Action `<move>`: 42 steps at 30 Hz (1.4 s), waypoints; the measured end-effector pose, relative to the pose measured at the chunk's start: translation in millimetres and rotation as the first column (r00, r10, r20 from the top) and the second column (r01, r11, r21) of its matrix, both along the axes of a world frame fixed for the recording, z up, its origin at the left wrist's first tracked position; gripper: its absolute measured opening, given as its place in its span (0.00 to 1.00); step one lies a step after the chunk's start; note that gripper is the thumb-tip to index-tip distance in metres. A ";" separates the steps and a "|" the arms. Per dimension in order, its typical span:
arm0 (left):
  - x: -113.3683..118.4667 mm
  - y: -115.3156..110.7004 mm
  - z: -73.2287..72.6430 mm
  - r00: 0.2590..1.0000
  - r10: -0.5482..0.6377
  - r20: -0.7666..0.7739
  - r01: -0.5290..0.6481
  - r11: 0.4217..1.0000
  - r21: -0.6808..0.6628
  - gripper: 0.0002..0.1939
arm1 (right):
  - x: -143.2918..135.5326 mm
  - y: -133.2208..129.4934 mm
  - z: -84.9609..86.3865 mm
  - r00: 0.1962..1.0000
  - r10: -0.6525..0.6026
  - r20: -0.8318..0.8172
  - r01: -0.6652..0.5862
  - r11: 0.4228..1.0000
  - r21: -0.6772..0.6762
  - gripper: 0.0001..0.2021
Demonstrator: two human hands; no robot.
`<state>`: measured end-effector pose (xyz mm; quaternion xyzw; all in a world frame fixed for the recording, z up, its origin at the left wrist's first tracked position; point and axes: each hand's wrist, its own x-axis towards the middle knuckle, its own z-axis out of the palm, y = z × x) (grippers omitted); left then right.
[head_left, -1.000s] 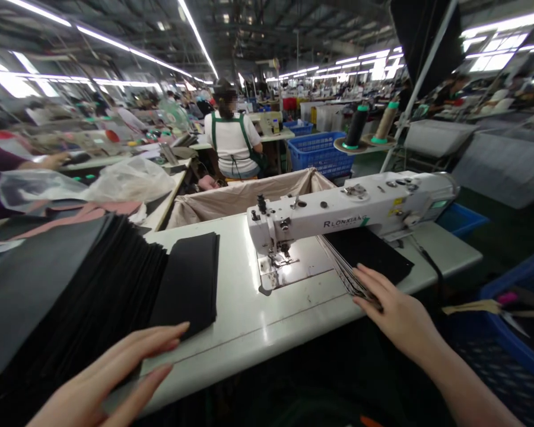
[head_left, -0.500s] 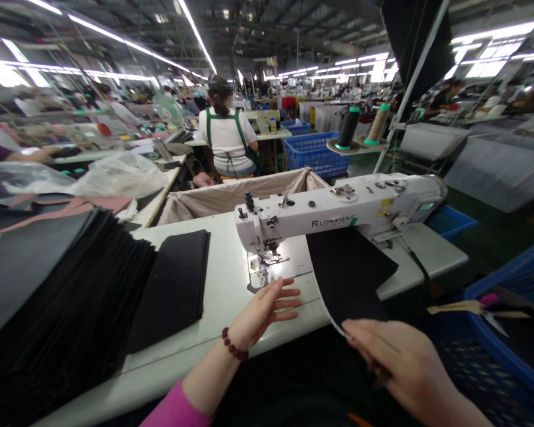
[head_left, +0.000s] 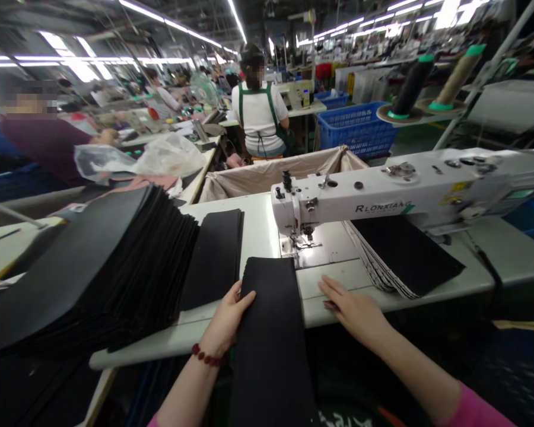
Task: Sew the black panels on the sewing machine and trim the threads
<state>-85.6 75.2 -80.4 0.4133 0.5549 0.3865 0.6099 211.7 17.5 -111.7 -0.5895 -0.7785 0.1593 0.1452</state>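
A long black panel [head_left: 269, 332] lies over the table's front edge, its far end just before the sewing machine's needle area [head_left: 305, 243]. My left hand [head_left: 231, 311] grips the panel's left edge, thumb on top. On the right, my right hand [head_left: 356, 308] is over the front edge of the table, apart from the panel. Its index and middle fingers reach forward; the others curl under around something small and dark that I cannot make out. Black pieces with pale edges [head_left: 404, 255] lie in a pile under the arm of the white sewing machine [head_left: 360, 190].
A tall stack of black panels [head_left: 115, 267] stands at left, beside a smaller black pile [head_left: 216, 255]. Behind the table is a beige cloth-lined bin [head_left: 267, 175]. Thread cones [head_left: 412, 86] stand at back right. Co-workers sit ahead [head_left: 258, 118] and at left [head_left: 44, 139].
The view has turned left. My left hand, empty before, now holds a black panel. My right hand has let go of the black piece at right, which now lies on the table with its pale edges showing.
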 end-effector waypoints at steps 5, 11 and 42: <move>-3.2 14.4 -14.6 0.810 0.155 -0.565 0.137 0.888 0.440 0.38 | 9.0 16.1 -3.8 0.991 -0.079 0.107 0.075 0.996 0.038 0.16; 24.0 22.4 -22.8 0.361 0.119 -0.925 0.722 0.592 0.358 0.38 | -19.2 69.7 -3.3 0.999 0.044 0.018 -0.046 0.985 0.164 0.19; 57.1 70.5 -24.5 0.239 0.059 -0.969 0.810 0.539 0.232 0.30 | -28.9 98.8 -23.0 0.976 0.036 0.216 -0.072 0.984 0.163 0.23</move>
